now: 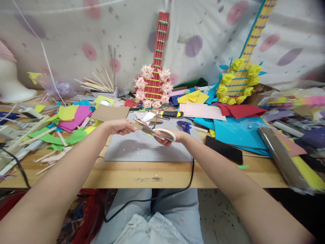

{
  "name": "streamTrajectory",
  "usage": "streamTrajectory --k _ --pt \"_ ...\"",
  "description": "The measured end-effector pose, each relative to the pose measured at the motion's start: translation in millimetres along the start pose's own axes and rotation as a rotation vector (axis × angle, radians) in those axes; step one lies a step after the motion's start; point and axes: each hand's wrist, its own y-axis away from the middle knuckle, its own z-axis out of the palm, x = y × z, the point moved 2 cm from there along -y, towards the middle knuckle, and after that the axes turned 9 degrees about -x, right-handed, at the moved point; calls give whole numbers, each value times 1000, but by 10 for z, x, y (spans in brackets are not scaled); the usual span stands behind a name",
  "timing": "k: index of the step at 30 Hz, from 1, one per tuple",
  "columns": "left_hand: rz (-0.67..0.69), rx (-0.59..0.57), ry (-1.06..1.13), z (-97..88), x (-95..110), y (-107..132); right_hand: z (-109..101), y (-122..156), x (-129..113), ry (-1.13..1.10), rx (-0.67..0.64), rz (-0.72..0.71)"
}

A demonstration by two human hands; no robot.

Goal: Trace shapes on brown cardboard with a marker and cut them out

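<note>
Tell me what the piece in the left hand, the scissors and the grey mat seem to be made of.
The piece in the left hand: brown, matt, flat, likely cardboard. The scissors in the right hand: dull grey blades, probably metal; smooth cream handle, likely plastic. The mat: dull grey with a faint grid, perhaps rubbery plastic.

We are in a craft room. We see a wood table (127,174) full of bright paper (76,115), pink, green, blue and yellow. A red guitar (156,81) and a yellow guitar (241,79), both with paper flowers, lean on a spotty cloth (76,34). We see a gray mat (142,149), a blue glue gun (184,126), thin sticks (99,83), and scissors (154,133) at a bit of card (139,126).
</note>
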Motion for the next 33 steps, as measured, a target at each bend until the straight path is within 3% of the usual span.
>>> streamTrajectory --k 5,7,10,16,24,33 --pt "406 295 336 164 -111 -124 33 -79 15 -78 83 -122" --pt "478 417 483 265 -168 -198 53 -107 12 -82 117 -147" --pt "510 494 518 379 -195 -293 59 -135 1 -61 164 -141" --pt "531 501 401 442 -163 -323 11 -180 48 53 142 -119" --pt "495 491 394 475 -163 -301 58 -209 93 -66 192 -166" --pt "452 451 313 483 -130 -267 55 -89 30 -117 179 -96"
